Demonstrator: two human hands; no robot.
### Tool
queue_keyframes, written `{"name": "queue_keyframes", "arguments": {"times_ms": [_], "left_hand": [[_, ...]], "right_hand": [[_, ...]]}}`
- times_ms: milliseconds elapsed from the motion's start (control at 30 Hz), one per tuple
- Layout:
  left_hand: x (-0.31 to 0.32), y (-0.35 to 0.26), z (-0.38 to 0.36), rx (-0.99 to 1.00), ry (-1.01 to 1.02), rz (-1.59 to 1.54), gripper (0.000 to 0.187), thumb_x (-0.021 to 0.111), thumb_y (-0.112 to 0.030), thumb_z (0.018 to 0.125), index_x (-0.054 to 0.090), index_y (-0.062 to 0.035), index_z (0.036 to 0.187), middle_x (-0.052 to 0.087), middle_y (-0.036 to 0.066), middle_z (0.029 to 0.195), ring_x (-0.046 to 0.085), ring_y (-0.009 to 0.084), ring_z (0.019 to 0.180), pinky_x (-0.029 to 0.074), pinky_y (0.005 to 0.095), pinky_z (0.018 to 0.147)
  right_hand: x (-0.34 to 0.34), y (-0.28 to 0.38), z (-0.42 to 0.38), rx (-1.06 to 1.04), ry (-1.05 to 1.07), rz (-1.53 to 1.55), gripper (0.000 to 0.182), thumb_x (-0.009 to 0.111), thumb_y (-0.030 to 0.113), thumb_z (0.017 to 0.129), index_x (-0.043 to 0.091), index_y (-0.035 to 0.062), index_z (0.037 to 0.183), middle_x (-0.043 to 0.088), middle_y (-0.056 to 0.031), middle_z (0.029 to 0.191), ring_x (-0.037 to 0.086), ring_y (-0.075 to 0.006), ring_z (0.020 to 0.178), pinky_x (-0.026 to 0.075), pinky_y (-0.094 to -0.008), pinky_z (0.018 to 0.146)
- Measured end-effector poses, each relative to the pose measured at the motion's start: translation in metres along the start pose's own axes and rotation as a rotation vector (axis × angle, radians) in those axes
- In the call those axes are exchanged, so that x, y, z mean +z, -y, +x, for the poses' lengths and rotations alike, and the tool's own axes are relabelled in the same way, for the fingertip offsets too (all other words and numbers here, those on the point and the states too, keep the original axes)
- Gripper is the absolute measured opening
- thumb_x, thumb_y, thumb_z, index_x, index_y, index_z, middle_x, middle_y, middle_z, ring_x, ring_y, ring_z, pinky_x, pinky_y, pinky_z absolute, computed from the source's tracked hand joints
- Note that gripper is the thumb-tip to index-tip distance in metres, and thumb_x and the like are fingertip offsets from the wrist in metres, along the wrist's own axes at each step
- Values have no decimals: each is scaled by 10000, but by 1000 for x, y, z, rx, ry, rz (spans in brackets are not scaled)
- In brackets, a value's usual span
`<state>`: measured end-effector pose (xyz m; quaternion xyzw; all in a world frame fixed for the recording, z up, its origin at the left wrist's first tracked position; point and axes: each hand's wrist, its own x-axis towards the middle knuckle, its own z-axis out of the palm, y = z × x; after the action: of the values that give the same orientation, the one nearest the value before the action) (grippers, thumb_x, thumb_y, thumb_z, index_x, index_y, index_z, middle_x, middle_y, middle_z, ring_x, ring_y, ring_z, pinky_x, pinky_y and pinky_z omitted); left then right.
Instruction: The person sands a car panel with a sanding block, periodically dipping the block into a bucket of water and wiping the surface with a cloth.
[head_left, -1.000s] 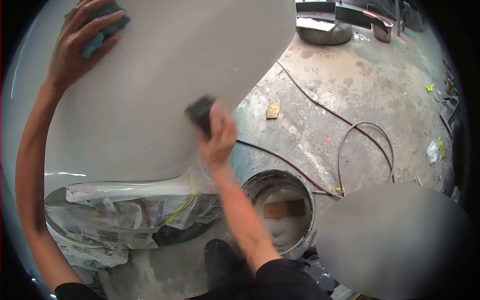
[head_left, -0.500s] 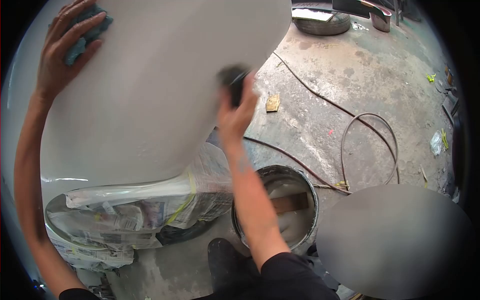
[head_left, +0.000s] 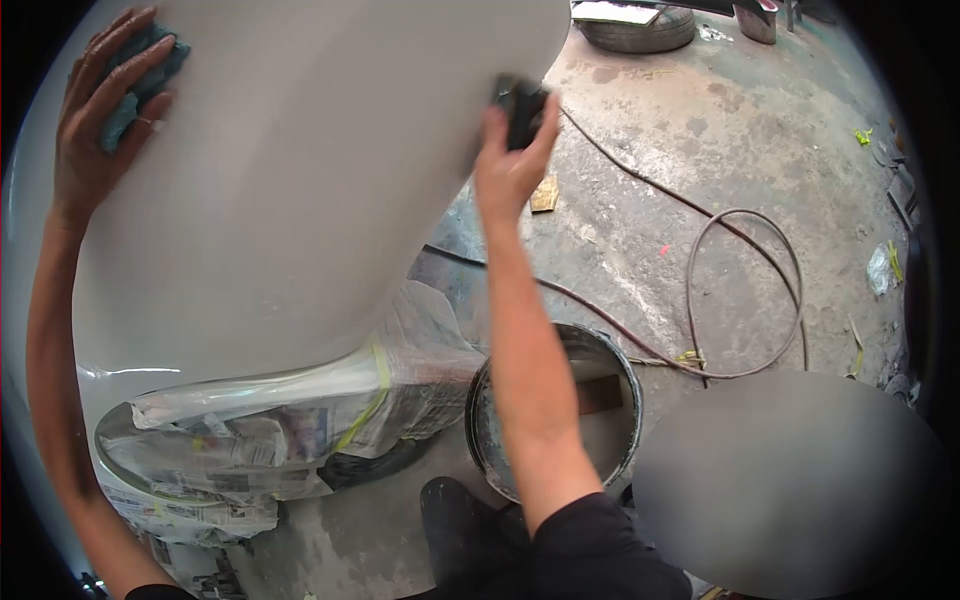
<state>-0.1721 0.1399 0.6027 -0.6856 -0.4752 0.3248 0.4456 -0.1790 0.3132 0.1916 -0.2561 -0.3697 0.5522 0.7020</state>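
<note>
I see the right hand's fingers (head_left: 550,122) pinching a dark block (head_left: 524,112) between them and the thumb; the right hand (head_left: 510,178) is now up at the edge of the pale panel (head_left: 270,200), where a second ago it was lower and further in on the surface. The block looks rectangular, its fine texture too small for me to make out. On my far left, the left hand (head_left: 90,125) still lies with wet fingers spread over a crumpled, soft-looking teal wad (head_left: 165,62) against the panel.

The panel is smooth, curved and dull grey-white. Below it, newspaper and clear plastic film (head_left: 240,445) wrap a rounded form, crossed by yellow-green tape (head_left: 362,418). The right forearm passes over a round bucket (head_left: 637,420) of cloudy liquid and now hides part of the brown rectangular block (head_left: 599,394) inside. Beyond, a thin hose (head_left: 640,178) loops across stained, rough concrete (head_left: 620,230).
</note>
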Motion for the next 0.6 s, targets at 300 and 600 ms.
{"name": "queue_keyframes", "arguments": {"times_ms": [300,600], "left_hand": [[-1,4,1,14,33,14,493,785,-175,882,659,-235,1355,551,14,1501,466,245,1433,380,434,1218],[-4,5,1,1,75,55,471,792,-175,880,672,-234,1332,559,35,1491,466,265,1433,368,464,1221]], "right_hand": [[-24,20,-147,55,92,19,792,793,201,888,383,53,1550,579,-233,1320,578,-409,1146,487,-483,946],[-8,-1,-88,15,-16,-33,770,744,236,944,339,22,1564,566,-243,1294,569,-411,1161,472,-470,998]]}}
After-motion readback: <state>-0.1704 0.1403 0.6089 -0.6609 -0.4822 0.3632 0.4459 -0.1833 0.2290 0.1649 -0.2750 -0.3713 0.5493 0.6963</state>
